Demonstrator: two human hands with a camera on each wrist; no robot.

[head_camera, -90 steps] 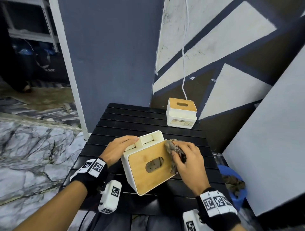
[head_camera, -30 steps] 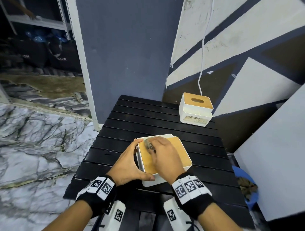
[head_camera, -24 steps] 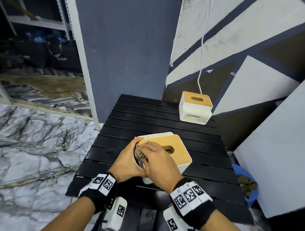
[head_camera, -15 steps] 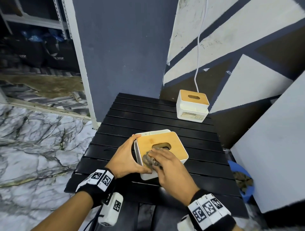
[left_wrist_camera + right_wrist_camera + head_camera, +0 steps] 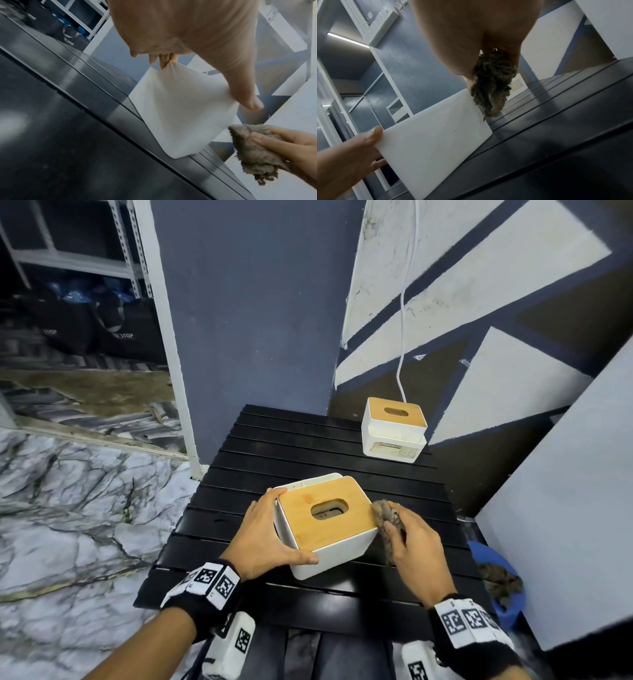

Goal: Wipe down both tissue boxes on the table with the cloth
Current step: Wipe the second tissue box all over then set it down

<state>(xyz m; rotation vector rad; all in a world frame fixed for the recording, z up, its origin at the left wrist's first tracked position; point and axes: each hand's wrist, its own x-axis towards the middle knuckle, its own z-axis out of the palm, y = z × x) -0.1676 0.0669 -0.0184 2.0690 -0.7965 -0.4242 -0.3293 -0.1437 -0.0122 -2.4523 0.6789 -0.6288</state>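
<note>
A white tissue box with a wooden slotted lid point(image 5: 327, 518) stands on the black slatted table point(image 5: 301, 446), near its front. My left hand point(image 5: 263, 535) grips the box point(image 5: 180, 108) at its left side, thumb across the near front face, fingers along the left edge. My right hand point(image 5: 411, 546) holds a crumpled grey-brown cloth point(image 5: 385, 513) against the box's right side. The cloth point(image 5: 493, 83) hangs from my fingers beside the white wall of the box point(image 5: 433, 138). A second white box with a wooden lid point(image 5: 394, 428) stands at the table's far right corner.
A white cable point(image 5: 406, 302) hangs down the painted wall behind the far box. A blue basin point(image 5: 496, 580) holding another rag sits on the floor right of the table. A grey panel point(image 5: 565, 491) leans at the right. Marble floor lies to the left.
My right hand has carried the cloth from the lid's near left part across to the box's right side. The left hand has kept its hold on the left side.
</note>
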